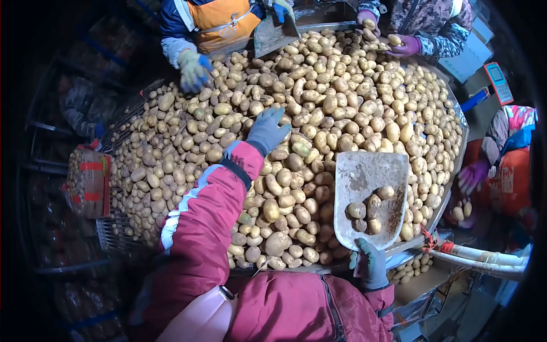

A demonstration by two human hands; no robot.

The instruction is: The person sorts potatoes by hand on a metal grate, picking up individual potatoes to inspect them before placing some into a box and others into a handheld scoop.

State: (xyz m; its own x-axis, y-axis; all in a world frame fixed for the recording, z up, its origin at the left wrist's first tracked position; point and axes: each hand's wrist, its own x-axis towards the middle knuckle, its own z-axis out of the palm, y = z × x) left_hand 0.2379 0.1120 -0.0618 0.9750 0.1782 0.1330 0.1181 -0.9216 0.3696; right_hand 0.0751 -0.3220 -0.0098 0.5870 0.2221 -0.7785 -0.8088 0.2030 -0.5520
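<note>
Potatoes (276, 242) cover a wide metal-edged table. My left hand (268, 131), in a blue-grey glove, reaches out over the middle of the heap; its fingers are a little apart and touch the potatoes, and nothing shows held in them. Near the table's front edge my right hand (369, 263), gloved too, is wrapped round the handle of a worn white scoop (364, 171). The scoop lies face up on the heap, with several dark potatoes (374, 211) in it.
Two people (228, 25) (419, 25) stand across the table, one with a scoop, one holding potatoes. Another person (504, 171) is at the right. A red-taped box (90, 182) stands left, white pipes (478, 259) at lower right, a red-edged device (499, 83) at upper right.
</note>
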